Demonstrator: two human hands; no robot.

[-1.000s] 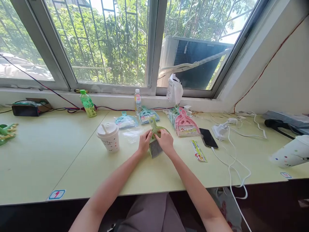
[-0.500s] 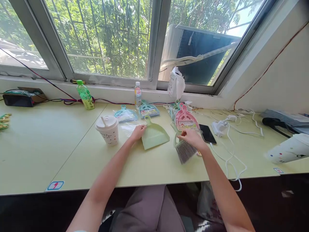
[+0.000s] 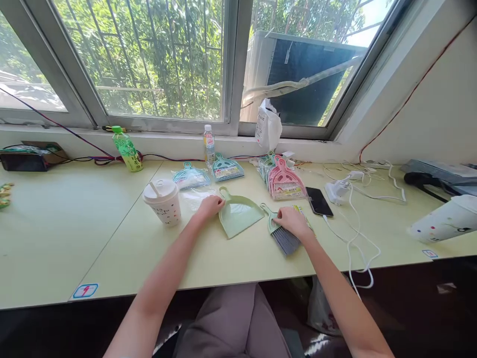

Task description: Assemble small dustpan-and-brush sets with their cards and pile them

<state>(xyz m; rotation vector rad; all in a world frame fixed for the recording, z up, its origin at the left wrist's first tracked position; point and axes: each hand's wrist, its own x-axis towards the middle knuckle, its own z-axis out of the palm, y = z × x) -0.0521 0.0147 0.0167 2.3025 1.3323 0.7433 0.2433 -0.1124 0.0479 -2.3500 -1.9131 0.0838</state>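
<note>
A pale green dustpan lies on the table in front of me, its looped handle pointing toward the window. My left hand is closed at the dustpan's left edge, near the handle, with the fingertips gripping it. To the right is a small green hand brush with grey bristles toward me. My right hand pinches the brush at its head, and the fingers partly cover it. A yellow-green label card shows behind my right hand. Clear plastic wrapping lies left of the dustpan.
A lidded paper cup stands near my left forearm. Packed blue sets and pink sets lie at the back. A phone, charger and white cables are on the right. Bottles stand by the window.
The brush has come down toward the table with my right hand, uncovering more of the pink sets and the label card. My left hand stays at the dustpan.
</note>
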